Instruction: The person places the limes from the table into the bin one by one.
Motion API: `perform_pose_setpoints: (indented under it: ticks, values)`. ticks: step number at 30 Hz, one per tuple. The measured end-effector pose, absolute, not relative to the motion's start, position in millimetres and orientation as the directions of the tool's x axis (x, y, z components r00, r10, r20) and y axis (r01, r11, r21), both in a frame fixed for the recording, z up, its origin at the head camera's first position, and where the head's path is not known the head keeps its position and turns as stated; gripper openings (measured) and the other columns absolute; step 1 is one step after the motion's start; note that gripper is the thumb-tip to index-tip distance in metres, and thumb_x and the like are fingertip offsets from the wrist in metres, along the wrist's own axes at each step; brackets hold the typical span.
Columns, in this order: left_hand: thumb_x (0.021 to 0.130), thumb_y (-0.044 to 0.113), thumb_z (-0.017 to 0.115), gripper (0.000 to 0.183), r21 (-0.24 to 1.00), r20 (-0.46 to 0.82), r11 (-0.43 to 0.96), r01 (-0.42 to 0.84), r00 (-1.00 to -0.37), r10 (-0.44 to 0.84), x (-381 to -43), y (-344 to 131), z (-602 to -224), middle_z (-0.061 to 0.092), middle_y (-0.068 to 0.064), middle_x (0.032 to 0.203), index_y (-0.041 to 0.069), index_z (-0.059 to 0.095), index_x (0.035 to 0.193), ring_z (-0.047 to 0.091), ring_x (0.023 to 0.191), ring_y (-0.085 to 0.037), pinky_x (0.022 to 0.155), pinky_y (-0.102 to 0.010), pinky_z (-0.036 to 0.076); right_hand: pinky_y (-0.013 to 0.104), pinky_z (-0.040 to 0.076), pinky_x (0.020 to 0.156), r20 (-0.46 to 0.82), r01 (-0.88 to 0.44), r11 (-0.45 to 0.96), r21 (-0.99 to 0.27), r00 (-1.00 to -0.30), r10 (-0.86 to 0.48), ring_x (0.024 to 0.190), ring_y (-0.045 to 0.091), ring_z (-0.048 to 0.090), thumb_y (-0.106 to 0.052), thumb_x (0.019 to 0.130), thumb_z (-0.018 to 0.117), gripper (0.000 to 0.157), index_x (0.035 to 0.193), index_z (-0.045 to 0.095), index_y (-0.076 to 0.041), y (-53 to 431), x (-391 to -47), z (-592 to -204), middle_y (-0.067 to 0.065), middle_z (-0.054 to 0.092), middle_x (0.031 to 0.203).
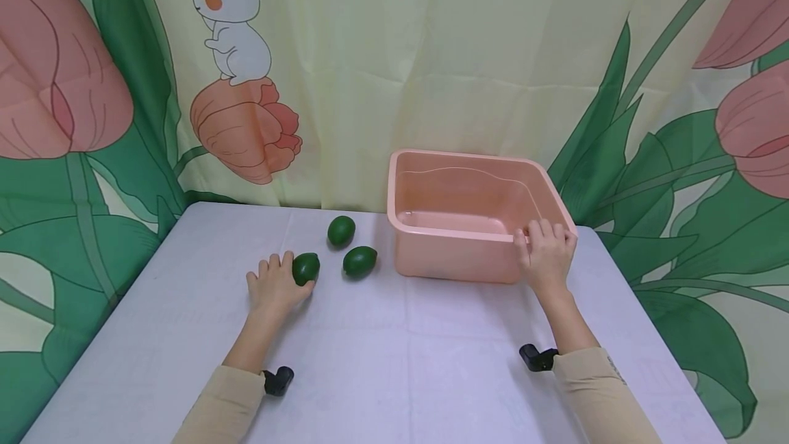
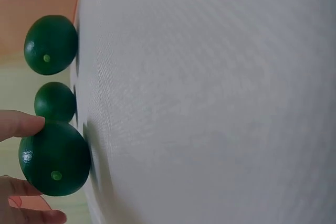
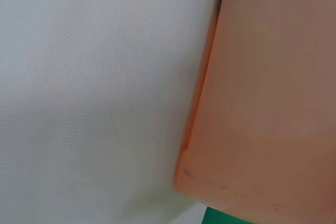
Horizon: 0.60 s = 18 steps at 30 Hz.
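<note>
On the left side of the table, my left hand (image 1: 275, 288) pinches a dark green lime (image 1: 305, 268) between thumb and fingers. In the left wrist view this lime (image 2: 54, 159) shows a pale stem nub, and it sits at or very near the cloth. Two more limes lie just to its right, one farther back (image 1: 341, 231) and one nearer the bin (image 1: 360, 262). At the right, my right hand (image 1: 546, 252) grips the front right rim of a pink plastic bin (image 1: 456, 255). The right wrist view shows only the bin's side (image 3: 268, 98) and cloth, not the fingers.
A white cloth (image 1: 394, 362) covers the table. Behind it hangs a curtain (image 1: 456, 53) printed with tulips and a rabbit, close to the bin's back. The bin stands upright at the table's back right, with its top uncovered.
</note>
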<state>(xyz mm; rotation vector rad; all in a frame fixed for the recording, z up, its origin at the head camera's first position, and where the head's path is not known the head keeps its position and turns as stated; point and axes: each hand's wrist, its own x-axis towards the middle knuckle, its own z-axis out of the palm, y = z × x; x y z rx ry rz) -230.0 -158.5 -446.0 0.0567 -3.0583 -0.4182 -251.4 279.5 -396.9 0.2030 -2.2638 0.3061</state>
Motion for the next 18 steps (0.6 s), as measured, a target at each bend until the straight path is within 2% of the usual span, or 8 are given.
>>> perform_pose_setpoints:
  ticks: [18]
  values:
    - [0.075, 0.043, 0.062, 0.073, 0.28, -0.022, 0.958, -0.055, -0.998, -0.051, -228.2, -161.3, -450.6, 0.045, -0.025, 0.106, -0.005, 0.039, 0.124, 0.04, 0.099, -0.041, 0.081, -0.058, 0.03, 0.055, 0.025, 0.08, 0.764, -0.245, 0.958, -0.15, -0.644, -0.045, 0.081, 0.037, 0.043, -0.032, 0.089, 0.035, 0.038, 0.081, 0.052, 0.0, 277.8, -249.6, -395.4, 0.02, 0.054, 0.082]
